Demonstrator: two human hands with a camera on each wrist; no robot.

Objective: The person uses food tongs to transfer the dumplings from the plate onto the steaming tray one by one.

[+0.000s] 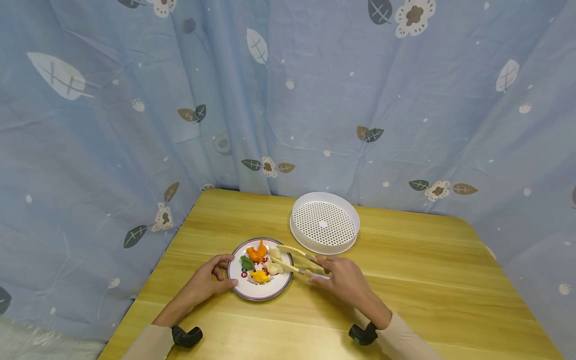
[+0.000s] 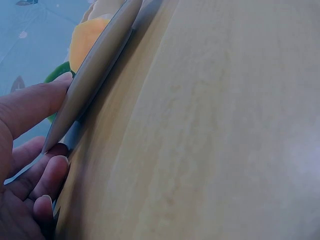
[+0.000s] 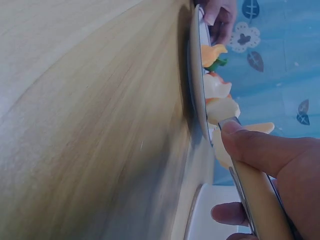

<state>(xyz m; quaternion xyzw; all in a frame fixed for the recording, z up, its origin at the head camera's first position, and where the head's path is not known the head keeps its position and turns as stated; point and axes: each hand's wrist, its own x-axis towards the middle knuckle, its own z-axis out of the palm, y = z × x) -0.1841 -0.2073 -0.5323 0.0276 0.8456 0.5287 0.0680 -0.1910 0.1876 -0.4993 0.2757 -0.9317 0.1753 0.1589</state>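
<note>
A white plate (image 1: 258,292) with a dark-striped rim and red print sits on the table. On it lie small dumpling-shaped pieces: orange (image 1: 254,254), green (image 1: 246,263), yellow (image 1: 259,276) and cream (image 1: 273,268). My left hand (image 1: 204,281) grips the plate's left edge, thumb on the rim and fingers curled below it in the left wrist view. Metal-handled tongs (image 1: 290,267) with pale yellow arms are held in my right hand (image 1: 344,281). Their tips stand spread about another cream piece (image 1: 275,253) at the plate's right; whether they touch it I cannot tell.
Behind the plate, to the right, stands a round white perforated steamer tray (image 1: 325,223) with a raised wall. The wooden table (image 1: 418,280) ends at a blue patterned curtain (image 1: 324,100) at the back and sides.
</note>
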